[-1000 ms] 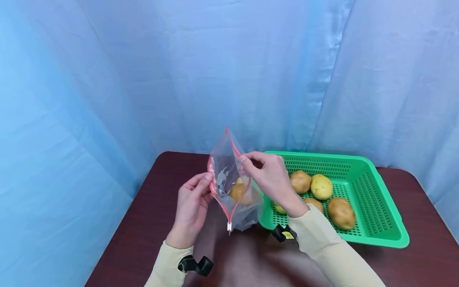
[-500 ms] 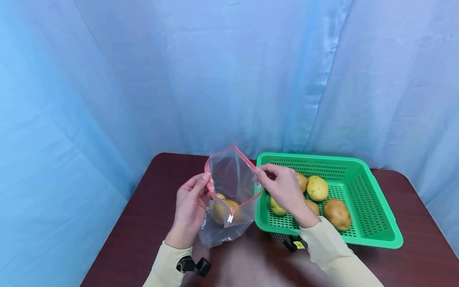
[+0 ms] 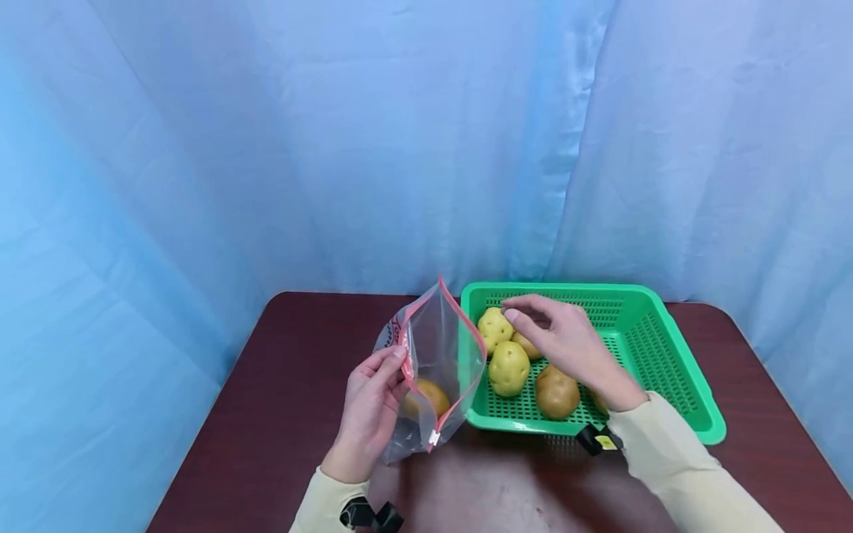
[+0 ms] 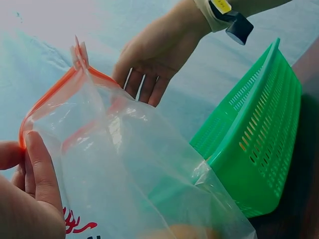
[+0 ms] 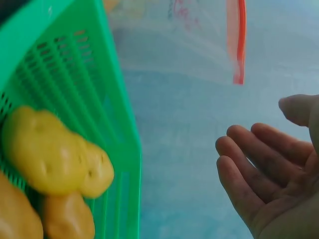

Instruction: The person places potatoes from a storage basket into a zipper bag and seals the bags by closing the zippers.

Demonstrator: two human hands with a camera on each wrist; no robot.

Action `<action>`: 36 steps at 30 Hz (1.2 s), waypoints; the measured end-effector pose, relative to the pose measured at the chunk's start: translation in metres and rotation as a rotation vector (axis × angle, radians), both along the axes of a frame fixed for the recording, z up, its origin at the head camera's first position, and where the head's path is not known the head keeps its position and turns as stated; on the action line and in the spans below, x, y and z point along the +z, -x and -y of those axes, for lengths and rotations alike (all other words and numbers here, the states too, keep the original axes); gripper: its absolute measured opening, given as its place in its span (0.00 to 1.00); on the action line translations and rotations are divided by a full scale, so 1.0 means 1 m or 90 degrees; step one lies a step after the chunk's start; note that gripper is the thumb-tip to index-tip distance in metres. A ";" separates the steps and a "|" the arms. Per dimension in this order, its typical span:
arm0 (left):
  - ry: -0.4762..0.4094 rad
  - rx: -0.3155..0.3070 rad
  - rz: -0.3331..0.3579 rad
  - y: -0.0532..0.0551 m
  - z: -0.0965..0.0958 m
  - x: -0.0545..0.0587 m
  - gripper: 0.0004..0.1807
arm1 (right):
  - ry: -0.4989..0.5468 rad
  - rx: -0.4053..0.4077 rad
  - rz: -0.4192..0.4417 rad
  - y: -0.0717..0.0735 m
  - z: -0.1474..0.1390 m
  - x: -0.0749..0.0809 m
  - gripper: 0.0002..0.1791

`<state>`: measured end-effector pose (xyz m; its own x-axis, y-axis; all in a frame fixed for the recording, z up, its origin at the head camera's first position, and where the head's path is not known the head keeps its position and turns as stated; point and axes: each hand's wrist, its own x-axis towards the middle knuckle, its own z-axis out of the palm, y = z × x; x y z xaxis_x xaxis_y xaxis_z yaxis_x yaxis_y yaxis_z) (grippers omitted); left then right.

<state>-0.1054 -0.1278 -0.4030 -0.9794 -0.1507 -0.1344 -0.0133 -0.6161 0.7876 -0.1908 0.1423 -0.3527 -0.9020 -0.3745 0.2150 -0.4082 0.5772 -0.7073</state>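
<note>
A clear zip bag (image 3: 436, 333) with a red-edged mouth and a white slider (image 3: 435, 437) hangs gaping, a brown potato (image 3: 429, 398) low inside it. My left hand (image 3: 373, 403) pinches the left side of its mouth between thumb and fingers; the left wrist view shows the same grip on the red edge (image 4: 35, 104). Over the green basket (image 3: 686, 370) my right hand (image 3: 566, 340) holds nothing, its fingers loosely bent and apart from the bag. Below and beside it lie yellow potatoes (image 3: 509, 369) and a brown potato (image 3: 557, 392).
The dark wooden table (image 3: 286, 414) carries the basket at the right, close beside the bag. A pale blue curtain (image 3: 400, 148) hangs behind the table's back edge. Each wrist wears a small black camera (image 3: 593, 440).
My right hand has let go of the bag's right edge and moved right, over the basket. My left hand keeps its pinch on the bag. The head view has shifted slightly.
</note>
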 end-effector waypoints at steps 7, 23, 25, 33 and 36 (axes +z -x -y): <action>0.002 -0.012 -0.004 0.002 0.004 0.001 0.07 | -0.047 0.016 -0.025 0.012 -0.020 0.004 0.23; -0.009 0.001 0.001 0.001 0.010 -0.001 0.10 | -0.188 0.067 -0.016 0.055 -0.078 -0.012 0.35; -0.006 0.001 0.002 0.001 0.010 -0.001 0.09 | -0.197 0.079 -0.012 0.060 -0.083 -0.015 0.38; -0.003 0.000 0.002 0.000 0.013 -0.001 0.08 | -0.225 0.114 0.011 0.072 -0.094 -0.032 0.44; -0.003 0.001 -0.001 -0.002 0.013 -0.002 0.08 | -0.242 0.125 0.018 0.077 -0.095 -0.038 0.45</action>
